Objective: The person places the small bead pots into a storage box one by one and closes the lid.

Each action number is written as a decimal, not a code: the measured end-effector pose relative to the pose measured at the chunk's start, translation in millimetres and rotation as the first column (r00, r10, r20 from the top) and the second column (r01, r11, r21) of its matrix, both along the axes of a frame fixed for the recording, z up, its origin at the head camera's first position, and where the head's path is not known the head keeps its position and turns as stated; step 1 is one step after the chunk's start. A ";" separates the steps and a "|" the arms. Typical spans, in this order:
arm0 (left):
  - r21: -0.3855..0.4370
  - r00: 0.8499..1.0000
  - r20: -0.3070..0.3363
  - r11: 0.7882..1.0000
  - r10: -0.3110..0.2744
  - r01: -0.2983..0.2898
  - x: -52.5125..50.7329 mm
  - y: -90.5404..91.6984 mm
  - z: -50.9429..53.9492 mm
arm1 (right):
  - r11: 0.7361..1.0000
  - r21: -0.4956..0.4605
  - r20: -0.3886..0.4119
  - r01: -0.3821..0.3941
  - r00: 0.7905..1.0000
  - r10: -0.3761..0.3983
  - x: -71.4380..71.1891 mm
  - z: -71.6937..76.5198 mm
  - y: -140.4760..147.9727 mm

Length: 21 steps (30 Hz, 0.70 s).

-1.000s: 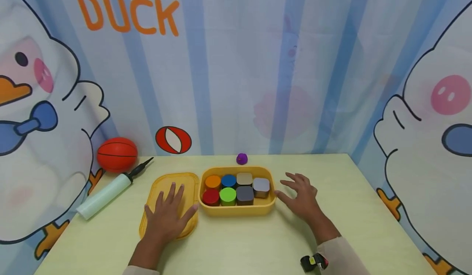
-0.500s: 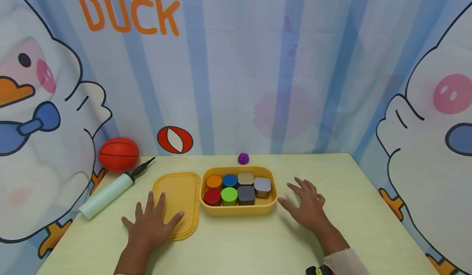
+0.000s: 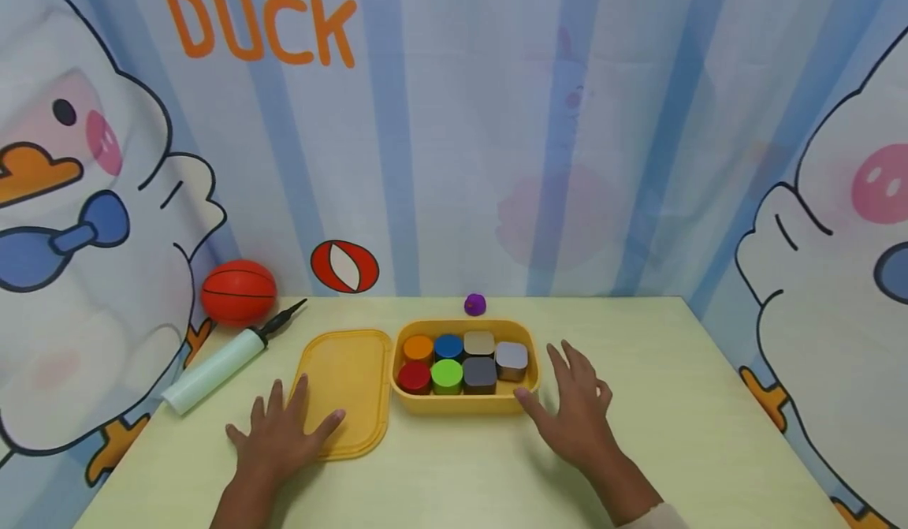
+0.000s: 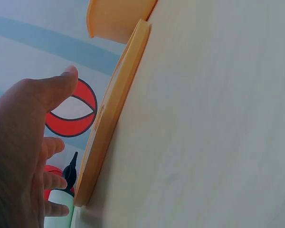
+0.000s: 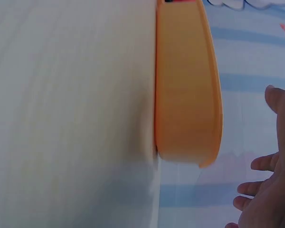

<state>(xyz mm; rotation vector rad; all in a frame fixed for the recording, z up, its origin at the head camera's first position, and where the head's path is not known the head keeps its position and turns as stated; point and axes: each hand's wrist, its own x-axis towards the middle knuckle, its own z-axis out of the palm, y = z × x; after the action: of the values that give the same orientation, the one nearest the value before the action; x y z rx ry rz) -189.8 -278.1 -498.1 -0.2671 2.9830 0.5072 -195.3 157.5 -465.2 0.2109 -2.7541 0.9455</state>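
A yellow box [image 3: 464, 407] stands on the table with several round and square blocks in it, among them a red round one [image 3: 414, 378], a green round one [image 3: 447, 376] and a dark grey square one [image 3: 479, 375]. Left of the box lies a flat yellow lid [image 3: 351, 395]. My left hand [image 3: 277, 438] hovers by the lid's near left part, fingers spread and holding nothing. My right hand [image 3: 574, 411] is at the box's right end, its fingers apart and nothing in them. In the right wrist view a gap shows between this hand and the box wall [image 5: 187, 85].
A red basketball-patterned ball [image 3: 239, 292] and a pale green hand pump [image 3: 216, 371] with a black nozzle lie at the back left. Behind the box, near the table's far edge, is a small purple object [image 3: 475, 304]. A duck-printed curtain [image 3: 468, 119] surrounds the table.
My left hand has moved left off the middle of the lid. The right hand dipped toward me, then came in closer to the box. Box, lid and blocks keep their places.
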 end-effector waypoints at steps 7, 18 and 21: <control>0.014 1.000 0.005 1.000 -0.023 0.023 2.7 -6.4 0.2 | 0.986 -0.001 -0.085 -0.164 0.983 0.163 3.8 -0.4 -45.5; 0.030 0.999 -0.024 0.999 -0.044 0.045 2.5 -11.0 -4.8 | 0.892 -0.010 0.046 -0.453 0.891 0.453 17.1 4.2 -118.6; 0.035 0.998 -0.046 0.998 -0.045 0.047 2.7 -12.0 -8.9 | 0.853 -0.010 0.091 -0.522 0.849 0.521 19.1 4.8 -139.1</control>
<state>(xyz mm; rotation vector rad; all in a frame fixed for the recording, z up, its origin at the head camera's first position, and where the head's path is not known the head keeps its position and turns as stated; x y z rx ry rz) -187.1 -290.2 -507.0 -0.1861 3.0117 0.5692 -176.2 18.4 -460.4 0.9878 -2.8364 1.0712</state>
